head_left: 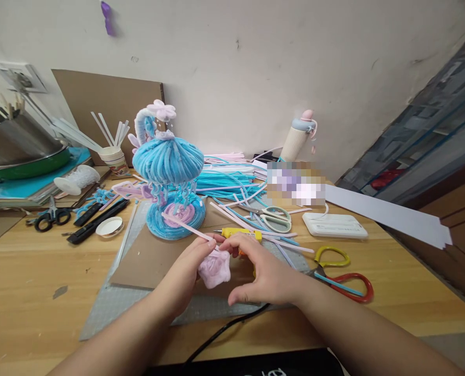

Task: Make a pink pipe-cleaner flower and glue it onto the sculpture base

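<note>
Over the cardboard sheet, my left hand (189, 266) is closed around a pale pink fuzzy pipe-cleaner flower (215, 269). A pink stem (189, 226) runs from the flower up and left toward the jellyfish's base. My right hand (261, 269) is curved at the flower's right side, its fingertips at the top edge and its thumb well apart. Behind that hand lies a yellow glue gun (236, 233), partly hidden. A blue pipe-cleaner jellyfish (168, 159) stands just beyond, above a coiled blue and pink base (154, 222).
Blue and pink pipe cleaners (224, 183) lie behind, with pale-handled scissors (277, 219). Red-and-yellow scissors (352, 284) and a white power bank (334, 225) are at right. Black scissors (52, 215), a box cutter (97, 222) and a tape roll (109, 227) are at left. A black cable (224, 329) crosses the front.
</note>
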Motion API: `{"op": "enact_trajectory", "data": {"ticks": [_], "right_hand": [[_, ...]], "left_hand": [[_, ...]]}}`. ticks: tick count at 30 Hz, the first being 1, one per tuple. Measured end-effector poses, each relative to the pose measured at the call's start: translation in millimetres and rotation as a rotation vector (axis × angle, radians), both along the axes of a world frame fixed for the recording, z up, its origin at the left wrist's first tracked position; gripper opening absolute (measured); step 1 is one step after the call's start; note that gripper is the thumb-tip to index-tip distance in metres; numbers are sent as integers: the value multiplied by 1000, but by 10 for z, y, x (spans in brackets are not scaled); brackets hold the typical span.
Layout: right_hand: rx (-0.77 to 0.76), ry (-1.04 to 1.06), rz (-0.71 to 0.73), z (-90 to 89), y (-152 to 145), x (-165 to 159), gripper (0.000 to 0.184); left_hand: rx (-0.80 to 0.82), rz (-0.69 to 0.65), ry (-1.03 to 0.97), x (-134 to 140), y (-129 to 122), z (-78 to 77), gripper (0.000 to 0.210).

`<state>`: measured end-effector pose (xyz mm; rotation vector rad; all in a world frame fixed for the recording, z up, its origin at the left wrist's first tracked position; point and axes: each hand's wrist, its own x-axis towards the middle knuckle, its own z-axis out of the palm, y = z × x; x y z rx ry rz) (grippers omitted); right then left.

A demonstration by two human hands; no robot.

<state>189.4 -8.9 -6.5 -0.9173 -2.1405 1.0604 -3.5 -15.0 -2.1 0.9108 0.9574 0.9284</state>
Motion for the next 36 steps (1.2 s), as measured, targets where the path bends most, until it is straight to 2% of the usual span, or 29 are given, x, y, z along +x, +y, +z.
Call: {"op": "enact_trajectory", "data": {"ticks": [10, 16, 20, 24, 30, 36], "right_hand": [[114, 57, -114, -85, -58, -133, 54], [147, 101, -119, -80, -61, -139, 50], [176, 140, -119, -61, -80, -136, 45], [185, 134, -105, -51, -92, -131, 46], [188, 137, -74, -47, -75, -125, 62], [183, 90, -111, -35, -91, -143, 52]], "left_hand": [[17, 6, -24, 41, -45, -45, 38], [20, 41, -76, 71, -60, 15, 52], [47, 31, -129, 77, -60, 28, 54], [22, 57, -66, 97, -68, 59, 55], [-18, 159, -4, 142, -74, 64, 63], [54, 166, -26, 133, -87, 14, 60]]}}
